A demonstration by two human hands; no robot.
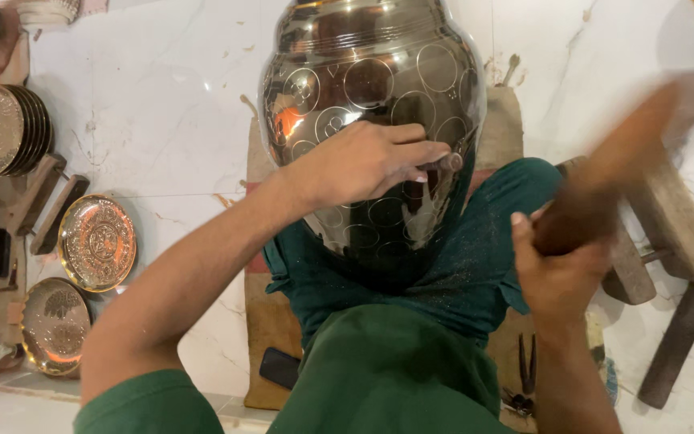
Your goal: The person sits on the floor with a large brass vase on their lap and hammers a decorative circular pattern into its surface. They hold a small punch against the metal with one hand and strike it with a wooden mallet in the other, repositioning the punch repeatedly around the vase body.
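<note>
1. Green cloth covers the lap where the polished metal vase (371, 120) rests, on a mat on the marble floor.
2. The left hand (363, 161) pinches a punch (443, 162) to its belly; the right hand (560, 277) grips a blurred wooden mallet (604, 181).
3. Circles ring the upper body; smooth metal remains.
4. Embossed brass plates (96, 241) lie at the floor's left edge.

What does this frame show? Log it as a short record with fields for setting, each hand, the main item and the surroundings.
Setting: person seated on a pale marble floor
Left hand: presses a thin metal punch against the vase
Right hand: grips a wooden mallet, motion-blurred
Main item: shiny metal vase engraved with circles, resting in the lap
Surroundings: engraved brass plates, wooden blocks
</note>
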